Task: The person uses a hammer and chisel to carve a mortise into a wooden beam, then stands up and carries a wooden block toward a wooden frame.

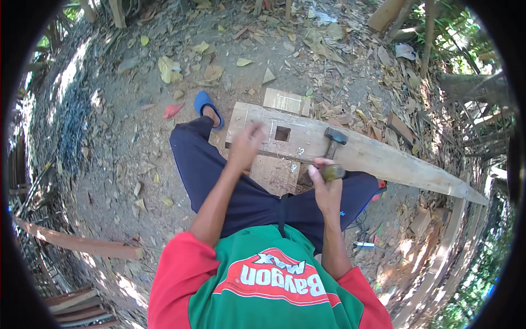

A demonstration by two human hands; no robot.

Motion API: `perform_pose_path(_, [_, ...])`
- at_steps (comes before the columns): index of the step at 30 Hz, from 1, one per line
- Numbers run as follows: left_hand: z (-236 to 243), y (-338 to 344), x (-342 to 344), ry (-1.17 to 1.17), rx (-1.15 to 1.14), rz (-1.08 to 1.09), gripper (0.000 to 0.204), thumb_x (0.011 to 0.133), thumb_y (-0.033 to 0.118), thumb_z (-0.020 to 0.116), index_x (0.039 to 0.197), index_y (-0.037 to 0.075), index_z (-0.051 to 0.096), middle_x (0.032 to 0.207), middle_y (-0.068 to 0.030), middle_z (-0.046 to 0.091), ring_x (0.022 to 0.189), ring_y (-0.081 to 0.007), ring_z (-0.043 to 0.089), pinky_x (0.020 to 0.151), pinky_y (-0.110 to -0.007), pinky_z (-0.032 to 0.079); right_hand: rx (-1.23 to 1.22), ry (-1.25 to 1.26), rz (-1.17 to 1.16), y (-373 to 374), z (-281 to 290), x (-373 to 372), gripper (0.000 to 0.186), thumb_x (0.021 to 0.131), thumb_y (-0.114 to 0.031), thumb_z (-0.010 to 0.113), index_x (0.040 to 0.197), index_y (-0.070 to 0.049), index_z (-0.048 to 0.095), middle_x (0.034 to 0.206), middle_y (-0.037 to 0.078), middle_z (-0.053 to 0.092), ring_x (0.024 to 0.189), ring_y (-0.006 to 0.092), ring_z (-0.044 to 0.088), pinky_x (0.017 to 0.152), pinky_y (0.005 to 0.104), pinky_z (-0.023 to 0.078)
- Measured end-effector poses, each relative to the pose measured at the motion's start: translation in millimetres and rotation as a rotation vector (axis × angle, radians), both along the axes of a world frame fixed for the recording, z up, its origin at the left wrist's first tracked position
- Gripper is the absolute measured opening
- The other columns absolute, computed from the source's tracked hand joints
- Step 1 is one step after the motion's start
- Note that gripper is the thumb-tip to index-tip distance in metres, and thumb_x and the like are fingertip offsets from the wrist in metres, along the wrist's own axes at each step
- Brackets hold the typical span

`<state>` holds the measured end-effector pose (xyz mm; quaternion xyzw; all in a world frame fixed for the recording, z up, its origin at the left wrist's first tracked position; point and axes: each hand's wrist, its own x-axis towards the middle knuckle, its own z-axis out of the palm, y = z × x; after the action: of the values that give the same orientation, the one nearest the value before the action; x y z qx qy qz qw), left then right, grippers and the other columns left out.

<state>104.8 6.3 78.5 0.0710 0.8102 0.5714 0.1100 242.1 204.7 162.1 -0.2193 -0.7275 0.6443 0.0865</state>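
A long pale plank lies across in front of me, running off to the right, with a square hole cut near its left end and marked lines around it. My right hand is closed around the handle of a hammer, whose dark metal head is over the plank to the right of the hole. The rounded handle end sticks out near my thumb. My left hand hovers at the plank's left end, slightly blurred, fingers apart, with no object visible in it.
Under the plank is a wider board, its far end showing beyond. My foot in a blue shoe is left of the plank. Dry leaves cover the ground. A reddish timber and stacked boards lie at the left.
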Motion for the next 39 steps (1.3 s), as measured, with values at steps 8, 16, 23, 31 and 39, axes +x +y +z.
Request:
perform_pose_path(8, [26, 39, 96, 0.172, 0.149, -0.326, 0.043, 0.084, 0.017, 0.07, 0.121, 0.001, 0.056, 0.117, -0.0166, 0.063, 0.108, -0.0304, 0.061, 0.092, -0.038, 0.048, 0.593, 0.039, 0.382, -33, 9, 3, 0.067, 0.082, -0.032, 0.077, 0.138, -0.006, 0.051, 0.144, 0.026, 0.043, 0.133, 0.0404, 0.043, 0.109, 0.045, 0.036])
perform_pose_path(16, [40, 0, 35, -0.257, 0.397, 0.158, 0.012, 0.088, 0.005, 0.067, 0.087, 0.006, 0.055, 0.072, -0.0007, 0.056, 0.064, -0.0092, 0.054, 0.064, -0.026, 0.047, 0.355, -0.268, 0.06, 56, -47, -1, 0.063, 0.082, -0.03, 0.072, 0.13, 0.005, 0.052, 0.131, 0.026, 0.054, 0.125, 0.0365, 0.051, 0.107, 0.0403, 0.038])
perform_pose_path(23, [21, -16, -46, -0.107, 0.517, 0.304, 0.006, 0.094, 0.007, 0.059, 0.093, 0.003, 0.055, 0.077, -0.0058, 0.057, 0.075, -0.0146, 0.058, 0.079, -0.032, 0.049, 0.515, -0.695, -0.111, 97, -106, -25, 0.047, 0.083, -0.036, 0.072, 0.109, 0.001, 0.062, 0.089, 0.019, 0.07, 0.086, 0.0352, 0.068, 0.077, 0.042, 0.052])
perform_pose_path(31, [-14, -8, -100, -0.059, 0.631, 0.229, 0.011, 0.098, 0.014, 0.054, 0.095, 0.004, 0.053, 0.081, -0.0043, 0.052, 0.072, -0.0143, 0.051, 0.094, -0.041, 0.046, 0.469, -0.745, -0.08, 108, -122, -39, 0.049, 0.08, -0.04, 0.074, 0.1, 0.002, 0.06, 0.079, 0.018, 0.065, 0.074, 0.0351, 0.064, 0.069, 0.0424, 0.05])
perform_pose_path(39, [-30, -2, -115, -0.048, 0.553, 0.202, 0.012, 0.094, 0.013, 0.059, 0.087, 0.005, 0.054, 0.07, 0.0002, 0.047, 0.059, -0.009, 0.045, 0.077, -0.036, 0.05, 0.422, -0.743, -0.102, 109, -123, -43, 0.048, 0.08, -0.039, 0.075, 0.099, 0.003, 0.058, 0.072, 0.015, 0.058, 0.067, 0.028, 0.058, 0.066, 0.0397, 0.048])
